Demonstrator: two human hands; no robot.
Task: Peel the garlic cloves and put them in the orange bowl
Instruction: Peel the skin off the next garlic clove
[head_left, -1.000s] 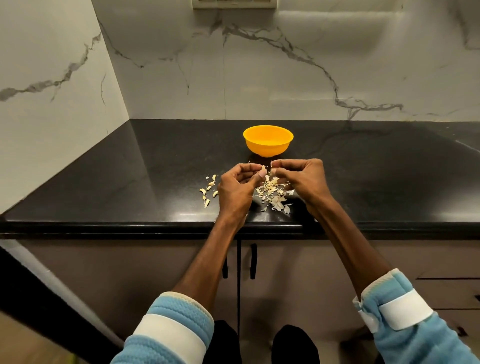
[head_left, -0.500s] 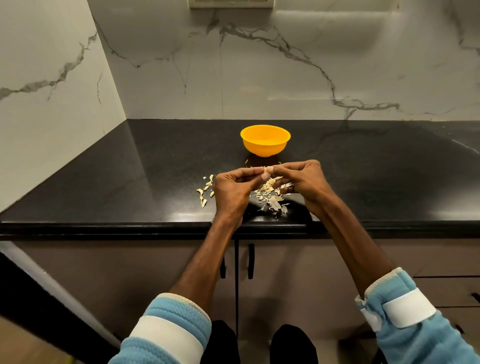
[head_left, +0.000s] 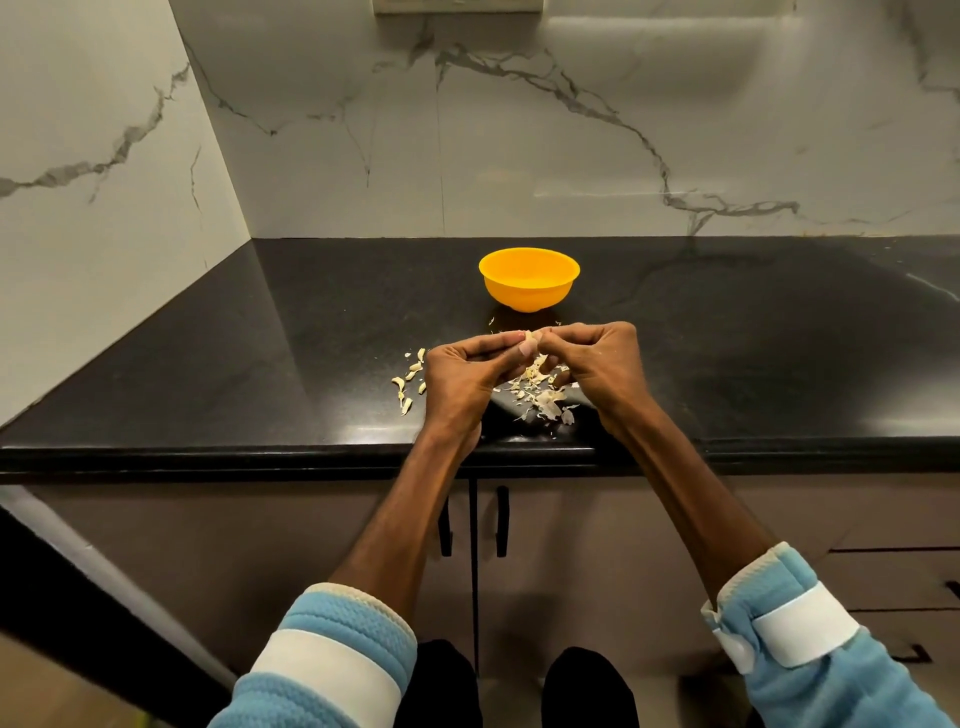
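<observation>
An orange bowl (head_left: 529, 279) stands on the black countertop (head_left: 311, 338), just beyond my hands. My left hand (head_left: 462, 379) and my right hand (head_left: 597, 364) meet fingertip to fingertip above the counter, both pinching one small pale garlic clove (head_left: 530, 339). Beneath and between my hands lies a pile of papery garlic skins (head_left: 540, 395). Several unpeeled cloves (head_left: 408, 379) lie to the left of my left hand. The inside of the bowl is hidden by its rim.
The countertop runs left into a corner of marble wall (head_left: 104, 156) and stretches far to the right. Its front edge (head_left: 208, 460) is just under my wrists. Cabinet doors with dark handles (head_left: 501, 519) hang below.
Both hands stay together on the clove; the fingers have shifted slightly as they work at it. The view has tilted a little.
</observation>
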